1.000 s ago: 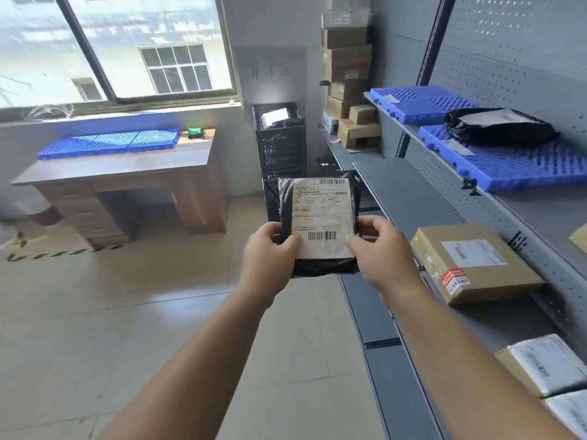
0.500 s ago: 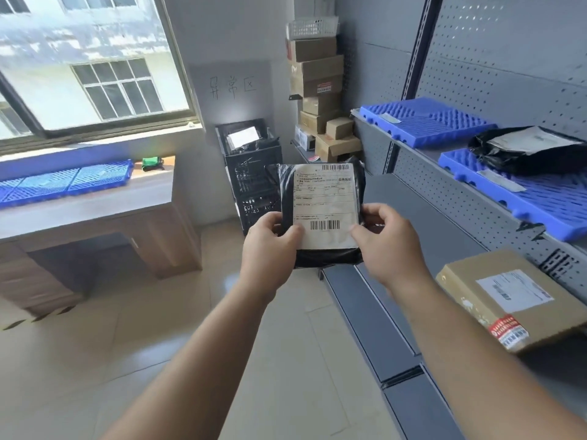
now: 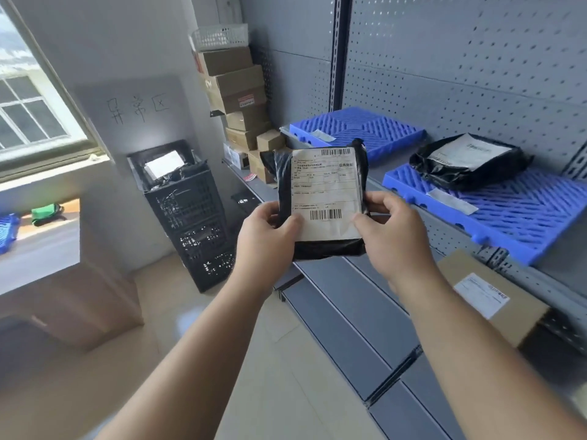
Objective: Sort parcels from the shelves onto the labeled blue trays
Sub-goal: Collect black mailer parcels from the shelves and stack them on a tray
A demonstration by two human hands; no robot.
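Black plastic parcel [image 3: 320,198] is being held upright between both hands, label facing the camera, in front of the shelving. Left hand [image 3: 265,239] is gripping its lower left edge; right hand [image 3: 394,236] is gripping its lower right edge. To the right, another black parcel [image 3: 467,161] is lying on the nearer blue tray [image 3: 521,217]; the farther blue tray [image 3: 362,130] is sitting beyond it.

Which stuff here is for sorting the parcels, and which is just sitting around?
For the job:
- black parcel, held by left hand and right hand
- far blue tray
- near blue tray with a black bag
- brown box

Just around:
- black crate
- stacked cartons
- white basket
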